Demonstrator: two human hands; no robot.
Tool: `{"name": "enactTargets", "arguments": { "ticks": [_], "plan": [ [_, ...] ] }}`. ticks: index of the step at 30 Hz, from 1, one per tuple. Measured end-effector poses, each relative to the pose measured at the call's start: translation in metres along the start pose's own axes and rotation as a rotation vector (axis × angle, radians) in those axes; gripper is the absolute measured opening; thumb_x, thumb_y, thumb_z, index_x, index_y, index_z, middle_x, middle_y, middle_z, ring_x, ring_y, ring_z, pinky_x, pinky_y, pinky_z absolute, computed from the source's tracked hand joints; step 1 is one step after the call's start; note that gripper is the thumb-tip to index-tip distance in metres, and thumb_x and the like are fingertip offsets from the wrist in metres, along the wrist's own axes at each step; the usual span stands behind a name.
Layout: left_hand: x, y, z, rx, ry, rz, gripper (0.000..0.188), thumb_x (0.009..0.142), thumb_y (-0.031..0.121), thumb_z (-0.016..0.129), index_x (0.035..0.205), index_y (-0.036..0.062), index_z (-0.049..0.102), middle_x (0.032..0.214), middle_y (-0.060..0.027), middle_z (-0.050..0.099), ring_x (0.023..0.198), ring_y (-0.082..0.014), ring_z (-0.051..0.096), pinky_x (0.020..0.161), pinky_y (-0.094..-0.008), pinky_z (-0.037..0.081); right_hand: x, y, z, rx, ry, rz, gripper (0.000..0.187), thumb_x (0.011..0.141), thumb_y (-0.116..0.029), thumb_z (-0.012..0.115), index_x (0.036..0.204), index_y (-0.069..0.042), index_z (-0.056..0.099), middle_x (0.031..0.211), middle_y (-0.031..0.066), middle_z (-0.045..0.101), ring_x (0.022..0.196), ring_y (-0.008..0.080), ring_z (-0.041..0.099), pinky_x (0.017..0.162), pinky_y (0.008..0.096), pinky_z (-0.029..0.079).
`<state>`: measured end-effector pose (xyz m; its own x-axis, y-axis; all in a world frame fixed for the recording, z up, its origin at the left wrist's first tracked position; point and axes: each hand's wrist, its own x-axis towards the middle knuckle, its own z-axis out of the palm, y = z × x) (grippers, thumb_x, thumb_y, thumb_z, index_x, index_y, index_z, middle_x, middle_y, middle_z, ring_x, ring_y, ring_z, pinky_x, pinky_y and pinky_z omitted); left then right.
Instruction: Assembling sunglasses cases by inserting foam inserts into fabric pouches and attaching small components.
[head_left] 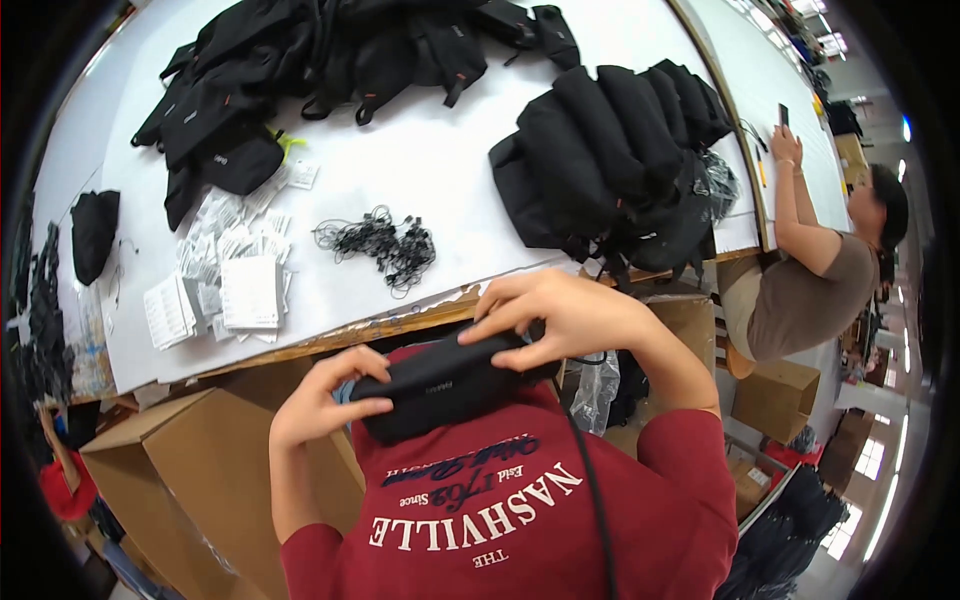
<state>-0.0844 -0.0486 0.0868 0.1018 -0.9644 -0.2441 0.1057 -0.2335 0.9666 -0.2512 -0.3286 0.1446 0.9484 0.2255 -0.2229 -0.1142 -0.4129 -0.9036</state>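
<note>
Against the front of my red shirt I hold a black fabric bag, a long rounded pouch with a small light mark on its side. At its left end my left hand closes on it, thumb in front and fingers along the top. Over its right end bends my right hand, with fingers and thumb gripping the upper edge. The bag's underside and back are hidden. On the white table just beyond lie a tangle of thin black strings and a heap of white paper tags.
Black bags are heaped at the back left, and stuffed black bags stand in a row at the right. A small black pouch lies far left. Cardboard boxes flank me below the edge. A person sits at right holding a phone.
</note>
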Motion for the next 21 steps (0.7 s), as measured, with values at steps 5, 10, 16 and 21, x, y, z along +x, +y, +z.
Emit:
{"name": "enactTargets", "arguments": {
  "ticks": [5,10,16,21],
  "plan": [
    [0.006,0.014,0.012,0.007,-0.095,-0.053,0.022,0.078,0.005,0.073,0.097,0.0025,0.061,0.097,-0.0038,0.057,0.092,-0.016,0.055,0.081,-0.0278,0.044,-0.012,-0.002,0.001,-0.074,-0.121,0.067,0.036,0.077,-0.022,0.071,0.112,-0.013,0.07,0.099,0.0107,0.063,0.085,0.0231,0.063,0.07,0.0306,0.053],
    [0.007,0.034,0.021,0.318,0.026,-0.129,0.024,0.08,0.01,0.071,0.1,0.0026,0.061,0.093,-0.0086,0.061,0.085,-0.0207,0.06,0.078,-0.0296,0.046,-0.019,-0.011,-0.004,-0.047,-0.014,0.138,0.035,0.077,-0.014,0.072,0.112,-0.017,0.07,0.105,0.0073,0.06,0.087,0.0191,0.063,0.069,0.0279,0.057],
    [0.005,0.032,0.019,0.206,-0.053,-0.101,0.022,0.087,0.015,0.066,0.099,-0.0014,0.059,0.094,-0.0116,0.062,0.088,-0.0235,0.061,0.079,-0.0319,0.046,-0.027,-0.019,0.005,-0.081,0.032,0.111,0.034,0.074,-0.017,0.073,0.108,-0.012,0.071,0.098,0.0072,0.06,0.084,0.0212,0.062,0.069,0.0297,0.054],
    [0.002,0.01,0.027,-0.298,-0.057,-0.213,0.012,0.094,0.013,0.06,0.097,0.0034,0.054,0.093,-0.0009,0.054,0.087,-0.0079,0.051,0.079,-0.0233,0.042,-0.028,-0.03,0.006,-0.161,0.011,0.141,0.037,0.072,-0.012,0.076,0.108,-0.018,0.072,0.103,0.0067,0.06,0.084,0.0188,0.063,0.069,0.0291,0.054]
  ]
}}
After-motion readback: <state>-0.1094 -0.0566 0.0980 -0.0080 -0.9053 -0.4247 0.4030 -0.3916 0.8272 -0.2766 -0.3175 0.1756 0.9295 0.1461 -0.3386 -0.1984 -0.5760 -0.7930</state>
